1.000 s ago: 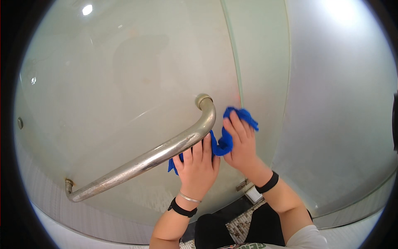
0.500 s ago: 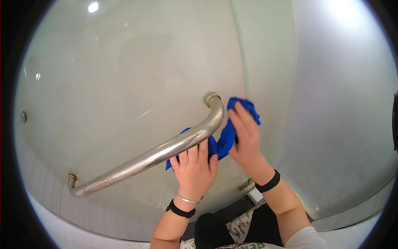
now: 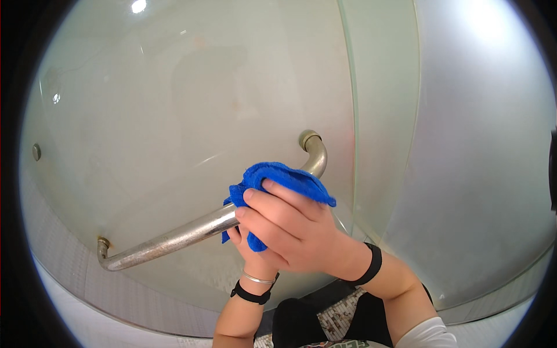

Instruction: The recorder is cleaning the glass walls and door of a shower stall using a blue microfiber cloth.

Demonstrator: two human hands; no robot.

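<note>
Glass panel (image 3: 133,174), pale and cloudy, fills the left, with a small round metal knob (image 3: 36,152) near its edge. Across it runs a silver tubular metal bar (image 3: 174,238), a long left stretch uncovered (brownish round the mount there, by the look of it). Now the left hand (image 3: 255,264), low under the bar, its fingers mostly hidden; can't tell what they grip. Overlapping it in view, the right hand (image 3: 296,232), fingers bent and clamped round a bright blue fabric cloth (image 3: 284,174), draped over the bar right of its middle! Work looks midway: one section covered, both ends outside the cloth, and whether those are done can't be told. Far right, a frosted whitish panel (image 3: 481,145).
</note>
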